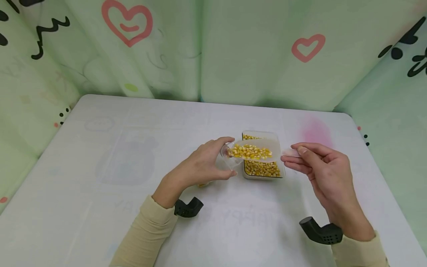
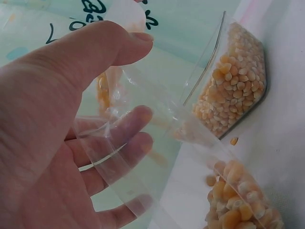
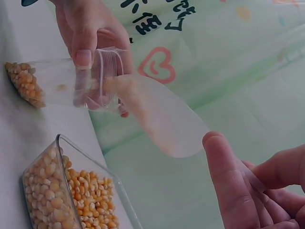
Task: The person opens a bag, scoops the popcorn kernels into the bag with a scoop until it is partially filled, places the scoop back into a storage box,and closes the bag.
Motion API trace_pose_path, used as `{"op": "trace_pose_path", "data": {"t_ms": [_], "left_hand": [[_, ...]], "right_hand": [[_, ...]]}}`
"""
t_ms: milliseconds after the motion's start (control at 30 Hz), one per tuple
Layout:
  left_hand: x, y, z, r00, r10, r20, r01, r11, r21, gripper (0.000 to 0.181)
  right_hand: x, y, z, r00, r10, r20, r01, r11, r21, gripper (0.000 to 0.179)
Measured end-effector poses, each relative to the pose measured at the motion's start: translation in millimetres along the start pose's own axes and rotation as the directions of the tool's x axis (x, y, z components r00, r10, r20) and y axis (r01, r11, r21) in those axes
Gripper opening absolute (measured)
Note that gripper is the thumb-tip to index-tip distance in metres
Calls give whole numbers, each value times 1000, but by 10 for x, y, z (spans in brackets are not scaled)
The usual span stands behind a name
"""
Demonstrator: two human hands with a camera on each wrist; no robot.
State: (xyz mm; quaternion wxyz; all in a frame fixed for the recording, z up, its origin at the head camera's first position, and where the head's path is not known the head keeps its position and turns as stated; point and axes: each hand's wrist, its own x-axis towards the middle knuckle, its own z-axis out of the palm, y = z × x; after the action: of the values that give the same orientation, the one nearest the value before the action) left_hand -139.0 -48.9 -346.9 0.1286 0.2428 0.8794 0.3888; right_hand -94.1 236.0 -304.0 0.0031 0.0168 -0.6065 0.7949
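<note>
My right hand (image 1: 328,172) pinches the handle of a translucent white scoop (image 1: 276,146) between thumb and fingers. Yellow corn kernels (image 1: 251,152) lie on the scoop, whose tip is at the mouth of a clear zip bag (image 3: 112,71). Around that mouth, my left hand (image 1: 203,161) holds the bag, with the thumb on one side and the fingers on the other. More kernels (image 3: 26,83) sit in the bottom of the bag. Beneath the scoop stands a clear rectangular container (image 1: 282,171) with corn in it; the scoop partly hides it in the head view.
A loose kernel (image 2: 234,141) lies on the white table (image 1: 133,222) beside the container. Green curtains (image 1: 247,55) with printed hearts hang behind and at both sides of the table. Black devices (image 1: 321,231) are strapped at both wrists.
</note>
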Motion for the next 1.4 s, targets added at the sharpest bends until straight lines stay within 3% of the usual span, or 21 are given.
{"op": "trace_pose_path", "data": {"t_ms": [733,1000,1400], "left_hand": [[2,-8,12,999,50,-19,-50,999,-3,80],[-4,-2,11,1000,28,-10,-28,1000,-10,81],[-7,1,3,999,47,-12,-47,999,-10,80]], "right_hand": [[-26,-68,56,999,-37,-5,37,993,-116,17],[-17,-73,74,999,-50,13,51,987,-152,16],[-28,-107,59,999,-35,7,35,986,-166,19]]}}
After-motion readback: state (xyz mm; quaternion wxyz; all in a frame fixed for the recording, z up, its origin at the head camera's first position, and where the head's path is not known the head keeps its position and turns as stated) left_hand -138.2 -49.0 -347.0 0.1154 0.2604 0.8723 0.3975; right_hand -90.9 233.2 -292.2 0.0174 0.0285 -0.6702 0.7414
